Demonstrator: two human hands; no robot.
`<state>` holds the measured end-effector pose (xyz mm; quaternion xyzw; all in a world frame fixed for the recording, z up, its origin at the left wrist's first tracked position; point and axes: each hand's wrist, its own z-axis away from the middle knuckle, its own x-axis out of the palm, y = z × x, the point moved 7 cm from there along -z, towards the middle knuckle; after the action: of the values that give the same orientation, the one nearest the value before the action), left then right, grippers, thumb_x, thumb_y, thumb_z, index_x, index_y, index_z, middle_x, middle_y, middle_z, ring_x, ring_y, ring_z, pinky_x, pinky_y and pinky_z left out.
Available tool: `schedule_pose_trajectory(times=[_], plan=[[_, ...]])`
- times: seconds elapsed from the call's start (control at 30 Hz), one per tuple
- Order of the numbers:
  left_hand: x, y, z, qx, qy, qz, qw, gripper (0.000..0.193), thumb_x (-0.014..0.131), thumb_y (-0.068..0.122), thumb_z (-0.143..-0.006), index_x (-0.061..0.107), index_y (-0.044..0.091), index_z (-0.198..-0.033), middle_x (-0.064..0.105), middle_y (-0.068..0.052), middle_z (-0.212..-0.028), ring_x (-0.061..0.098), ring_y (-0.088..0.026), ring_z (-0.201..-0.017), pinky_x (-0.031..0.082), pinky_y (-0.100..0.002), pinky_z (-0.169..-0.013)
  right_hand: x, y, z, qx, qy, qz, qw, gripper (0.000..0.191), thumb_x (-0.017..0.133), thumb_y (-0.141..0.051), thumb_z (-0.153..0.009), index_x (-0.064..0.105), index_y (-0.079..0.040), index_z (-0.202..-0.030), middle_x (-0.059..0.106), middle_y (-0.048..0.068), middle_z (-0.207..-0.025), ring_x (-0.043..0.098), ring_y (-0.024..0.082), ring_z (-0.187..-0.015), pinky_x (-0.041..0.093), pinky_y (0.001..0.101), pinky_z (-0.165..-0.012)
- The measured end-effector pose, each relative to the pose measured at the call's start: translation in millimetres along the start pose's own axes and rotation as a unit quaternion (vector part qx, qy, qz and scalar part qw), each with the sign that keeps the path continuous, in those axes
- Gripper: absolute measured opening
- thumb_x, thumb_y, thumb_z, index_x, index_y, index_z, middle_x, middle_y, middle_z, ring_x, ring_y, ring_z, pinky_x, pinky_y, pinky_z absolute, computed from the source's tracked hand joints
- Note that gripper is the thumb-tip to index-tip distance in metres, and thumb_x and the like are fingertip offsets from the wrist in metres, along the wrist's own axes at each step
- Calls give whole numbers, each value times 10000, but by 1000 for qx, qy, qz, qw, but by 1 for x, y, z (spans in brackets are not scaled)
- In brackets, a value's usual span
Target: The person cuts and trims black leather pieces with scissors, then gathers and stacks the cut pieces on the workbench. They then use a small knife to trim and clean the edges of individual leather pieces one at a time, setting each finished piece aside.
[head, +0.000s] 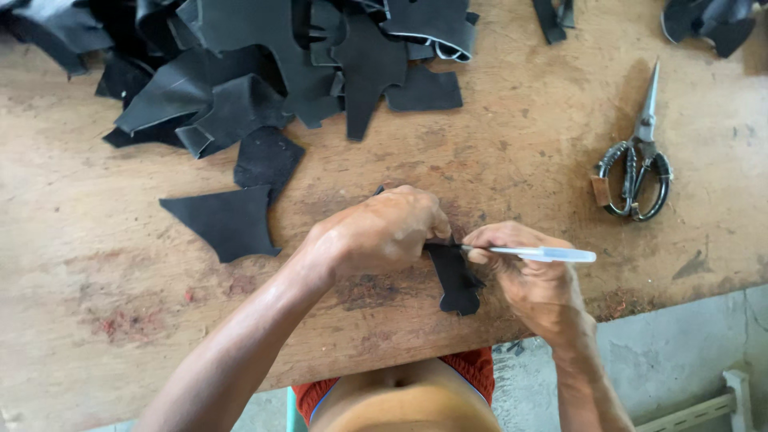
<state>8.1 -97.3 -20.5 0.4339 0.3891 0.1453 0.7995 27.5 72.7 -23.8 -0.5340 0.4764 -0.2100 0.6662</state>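
Here, left hand: fingers pressing a black piece flat on the tabletop
Right hand: fingers grasping a pen — tip on the piece
Scissors: well right — untouched

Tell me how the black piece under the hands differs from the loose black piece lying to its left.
The black piece under the hands is narrow and pinned down by the left hand, with the right hand putting a pen to it. The loose piece is broader, pointed and untouched. Both are flat, dark sheet cutouts.
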Motion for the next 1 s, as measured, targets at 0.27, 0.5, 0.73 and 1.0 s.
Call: schedule_pose_trajectory(times=[0.27, 0.5, 0.73, 1.0], plan=[[0, -2, -3, 39, 25, 18, 999, 385, 590, -79, -728, 760, 53, -1047, 750, -147, -1009, 701, -337, -1035, 553, -429, -855, 14, -4, -7, -58, -2, -8, 998, 169, 727, -17, -914, 725, -77, -1072, 772, 79, -1094, 756, 169, -1010, 617, 313, -856], [0, -3, -4, -3, -4, 25, 1000, 330, 603, -83, -745, 752, 45, -1010, 754, -166, -964, 717, -334, -993, 555, -440, -831, 16, -5, -8, -37, -1, 21, 999, 187, 766, -38, -884, 735, -84, -1062, 783, 62, -1041, 760, 148, -962, 627, 295, -820], [2, -3, -4, -12, -14, 15, 1000, 203, 614, -21, -790, 752, 50, -920, 752, -148, -882, 736, -309, -914, 560, -435, -783, 21, -5, -7, -19, -8, -4, 1000, 170, 761, -41, -882, 746, -68, -1050, 786, 68, -1041, 761, 135, -943, 652, 274, -785], [0, -3, -1, -23, 2, 24, 999, 152, 665, 38, -809, 746, 61, -935, 753, -139, -880, 744, -292, -895, 568, -422, -775, 34, -4, -4, -21, -7, -36, 999, 134, 735, -55, -931, 733, -88, -1061, 796, 60, -1018, 782, 126, -911, 627, 280, -769]])
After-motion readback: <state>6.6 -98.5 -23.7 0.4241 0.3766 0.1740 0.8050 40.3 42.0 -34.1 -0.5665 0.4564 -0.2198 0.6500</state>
